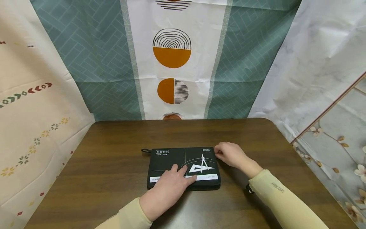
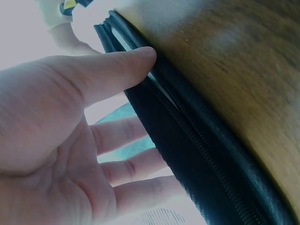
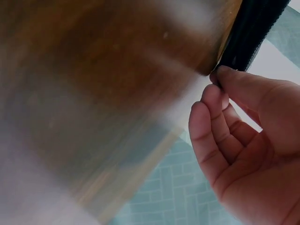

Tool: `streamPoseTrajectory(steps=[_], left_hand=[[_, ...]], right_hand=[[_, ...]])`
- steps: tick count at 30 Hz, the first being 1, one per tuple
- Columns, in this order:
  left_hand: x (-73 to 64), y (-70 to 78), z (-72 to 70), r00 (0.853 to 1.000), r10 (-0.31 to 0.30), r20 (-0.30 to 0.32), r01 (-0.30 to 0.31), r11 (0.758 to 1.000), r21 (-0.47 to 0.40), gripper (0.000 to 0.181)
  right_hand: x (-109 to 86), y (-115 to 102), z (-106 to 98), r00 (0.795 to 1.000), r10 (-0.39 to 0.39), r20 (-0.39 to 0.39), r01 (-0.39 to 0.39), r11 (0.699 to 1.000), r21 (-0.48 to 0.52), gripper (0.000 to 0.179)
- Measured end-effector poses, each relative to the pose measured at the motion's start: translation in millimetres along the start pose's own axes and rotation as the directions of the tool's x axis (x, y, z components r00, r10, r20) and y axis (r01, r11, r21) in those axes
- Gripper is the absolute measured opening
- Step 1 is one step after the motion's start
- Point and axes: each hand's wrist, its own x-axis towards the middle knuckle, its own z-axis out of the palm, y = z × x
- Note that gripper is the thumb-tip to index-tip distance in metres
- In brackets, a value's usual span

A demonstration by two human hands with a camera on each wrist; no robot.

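A black zippered drawing-set case [image 1: 171,160] lies flat on the wooden table, printed with a white compass and set square. My left hand [image 1: 170,187] rests on its near part, fingers spread and nearly straight on the cover. In the left wrist view the thumb [image 2: 136,63] presses the case's side, where the zipper [image 2: 201,145] runs and a pale gap shows between its tooth rows. At the far right corner my right hand [image 1: 231,155] pinches the zipper pull between thumb and forefinger, with the pull mostly hidden by the fingertips [image 3: 225,72].
A loop strap [image 1: 146,150] sticks out from the case's far left corner. The brown table [image 1: 114,136] ends at a patterned cloth [image 1: 100,63] behind it, with more cloths hanging on the left and right sides.
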Motion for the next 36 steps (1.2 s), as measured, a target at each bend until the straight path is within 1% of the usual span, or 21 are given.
streamPoseTrajectory(steps=[3,5,9,13,20,29,36], left_hand=[[-0.7,0.2,-0.1,1.0,-0.007,0.022,0.008,1.0,-0.007,0.058],[-0.8,0.7,-0.4,1.0,-0.009,0.03,0.009,1.0,-0.005,0.06],[-0.8,1.1,-0.9,1.0,-0.004,0.027,0.004,1.0,-0.002,0.061],[-0.9,0.9,-1.2,1.0,-0.004,0.03,0.005,1.0,-0.01,0.061],[-1.0,0.3,0.0,0.999,-0.006,0.032,0.006,1.0,-0.006,0.061],[-0.6,-0.9,-0.1,1.0,-0.006,0.031,0.007,1.0,-0.021,0.059],[-1.4,-0.8,0.1,1.0,0.0,0.018,0.0,1.0,-0.008,0.06]], right_hand=[[-1.7,-3,-1,0.999,-0.033,-0.023,0.032,0.999,-0.021,0.019],[-3.0,-4,-1,0.998,-0.042,-0.037,0.04,0.999,-0.032,0.022],[-5.0,-3,-1,0.998,-0.044,-0.055,0.042,0.998,-0.039,0.027],[-7.4,-3,-2,0.998,-0.042,-0.052,0.041,0.999,-0.029,0.027],[-12.5,-5,-3,1.0,-0.027,-0.001,0.027,1.0,-0.007,0.023],[-25.2,-13,-9,0.997,-0.047,0.06,0.047,0.999,0.001,0.028],[-34.7,-22,-17,0.99,-0.066,0.122,0.062,0.997,0.037,0.029]])
